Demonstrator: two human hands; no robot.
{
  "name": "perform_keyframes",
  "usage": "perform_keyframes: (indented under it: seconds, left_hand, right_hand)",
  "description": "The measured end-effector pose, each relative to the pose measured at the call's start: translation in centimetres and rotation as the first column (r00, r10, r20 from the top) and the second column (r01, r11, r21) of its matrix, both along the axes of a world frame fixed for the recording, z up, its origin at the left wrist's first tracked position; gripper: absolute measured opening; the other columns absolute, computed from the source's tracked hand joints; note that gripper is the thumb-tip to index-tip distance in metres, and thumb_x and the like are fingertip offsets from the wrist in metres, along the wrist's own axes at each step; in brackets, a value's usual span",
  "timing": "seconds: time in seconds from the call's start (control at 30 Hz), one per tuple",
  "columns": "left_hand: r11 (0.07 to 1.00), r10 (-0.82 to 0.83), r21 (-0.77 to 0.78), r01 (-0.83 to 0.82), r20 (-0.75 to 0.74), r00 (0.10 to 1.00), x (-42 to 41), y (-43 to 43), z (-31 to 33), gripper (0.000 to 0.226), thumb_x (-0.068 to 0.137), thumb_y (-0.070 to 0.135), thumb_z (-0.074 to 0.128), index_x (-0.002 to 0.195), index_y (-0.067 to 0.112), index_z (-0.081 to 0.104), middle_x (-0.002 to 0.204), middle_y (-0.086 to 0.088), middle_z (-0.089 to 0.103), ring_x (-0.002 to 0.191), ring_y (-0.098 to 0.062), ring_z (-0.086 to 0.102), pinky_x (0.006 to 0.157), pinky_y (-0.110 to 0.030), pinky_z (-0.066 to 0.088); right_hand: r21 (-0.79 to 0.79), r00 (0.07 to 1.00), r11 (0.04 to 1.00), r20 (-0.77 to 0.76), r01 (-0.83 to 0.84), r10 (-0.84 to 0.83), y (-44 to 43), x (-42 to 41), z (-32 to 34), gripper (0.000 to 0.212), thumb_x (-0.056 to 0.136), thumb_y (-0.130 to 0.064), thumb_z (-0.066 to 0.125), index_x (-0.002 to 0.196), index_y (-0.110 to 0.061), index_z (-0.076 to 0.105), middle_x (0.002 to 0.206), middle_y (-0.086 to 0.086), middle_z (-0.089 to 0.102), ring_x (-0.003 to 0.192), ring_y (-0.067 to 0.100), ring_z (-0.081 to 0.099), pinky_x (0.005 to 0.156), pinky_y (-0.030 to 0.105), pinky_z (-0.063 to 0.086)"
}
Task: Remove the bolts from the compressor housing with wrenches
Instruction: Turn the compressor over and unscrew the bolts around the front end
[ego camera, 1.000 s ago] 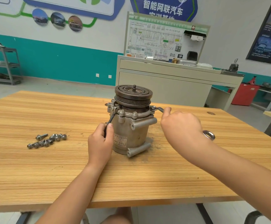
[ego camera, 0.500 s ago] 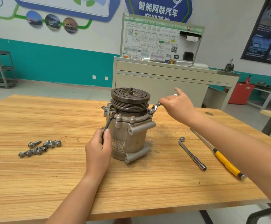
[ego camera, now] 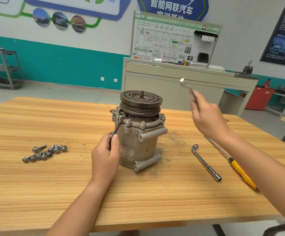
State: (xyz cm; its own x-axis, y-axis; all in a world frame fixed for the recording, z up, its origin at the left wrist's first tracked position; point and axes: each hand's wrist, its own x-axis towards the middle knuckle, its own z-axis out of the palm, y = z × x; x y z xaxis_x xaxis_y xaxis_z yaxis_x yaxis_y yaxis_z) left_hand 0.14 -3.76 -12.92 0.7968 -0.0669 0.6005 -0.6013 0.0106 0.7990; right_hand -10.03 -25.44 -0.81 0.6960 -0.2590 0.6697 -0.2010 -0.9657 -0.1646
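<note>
The compressor stood upright mid-table. At its 8 o'clock the left hand curled round a dark wrench whose head sat on the housing's rim at 10 o'clock. At 2 o'clock the blurred right hand gripped a silver wrench in the air, clear of the housing.

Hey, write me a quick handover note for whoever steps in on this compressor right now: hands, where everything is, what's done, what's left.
Left hand: grips a dark wrench, its head on a bolt at the left of the compressor flange.
Right hand: holds a second wrench in the air, off the compressor; blurred.
The compressor stands upright on the table. An L-shaped socket wrench and a yellow-handled screwdriver lie to its right.
Done: loose bolts are piled to its left.
Left: at least three flange bolts are in place, plus the one under the dark wrench.
</note>
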Motion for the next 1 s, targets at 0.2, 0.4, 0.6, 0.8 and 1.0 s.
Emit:
perform_keyframes:
  seconds: [0.2,0.4,0.6,0.8,1.0]
  left_hand:
    - [1.0,0.005,0.009,-0.005,0.0,1.0,0.0,0.1,0.0,0.042,0.097,0.011,0.048,0.057,0.02,0.035,0.049,0.006,0.035,0.047,-0.007,0.036,0.046,-0.022,0.025]
    - [1.0,-0.002,-0.001,0.002,-0.011,1.0,0.0,0.2,0.0,0.043,0.096,0.012,0.049,0.057,0.019,0.033,0.049,0.008,0.031,0.045,-0.005,0.032,0.045,-0.022,0.023]
    - [1.0,-0.009,-0.007,0.009,-0.009,1.0,0.1,0.2,0.0,0.042,0.096,0.013,0.049,0.057,0.019,0.034,0.049,0.008,0.032,0.045,-0.006,0.033,0.045,-0.022,0.022]
    - [1.0,-0.011,-0.008,0.011,-0.012,1.0,0.0,0.2,0.0,0.043,0.097,0.013,0.049,0.057,0.02,0.033,0.049,0.008,0.031,0.045,-0.005,0.033,0.045,-0.022,0.022]
    - [1.0,-0.01,-0.006,0.01,-0.016,1.0,-0.1,0.1,0.1,0.044,0.097,0.013,0.048,0.057,0.02,0.033,0.049,0.008,0.031,0.045,-0.005,0.034,0.045,-0.021,0.023]
  right_hand:
    - [-0.267,0.912,0.956,-0.35,0.12,-0.212,3.2,-4.0,0.1,0.043,0.097,-0.021,0.034,0.139,-0.027,0.026,0.082,0.005,0.063,0.073,0.027,0.057,0.06,0.034,0.048]
    - [-0.354,0.829,0.922,-0.459,0.159,-0.32,4.8,-3.1,0.4,0.037,0.095,-0.012,0.038,0.13,-0.02,0.036,0.066,-0.004,0.043,0.063,0.019,0.045,0.046,0.028,0.032]
    - [-0.475,0.749,0.861,-0.501,0.181,-0.433,7.4,-2.1,1.5,0.033,0.088,-0.002,0.038,0.121,-0.008,0.04,0.06,-0.001,0.033,0.05,0.015,0.03,0.039,0.026,0.023]
    - [-0.55,0.673,0.827,-0.568,0.117,-0.473,8.4,-1.8,2.7,0.008,0.092,-0.012,0.038,0.096,-0.014,0.045,0.062,-0.001,0.032,0.052,0.015,0.033,0.04,0.025,0.024]
    - [-0.591,0.654,0.802,-0.574,0.086,-0.493,8.4,-2.1,2.9,0.006,0.094,-0.016,0.036,0.089,-0.012,0.037,0.062,-0.001,0.033,0.049,0.014,0.032,0.041,0.025,0.025]
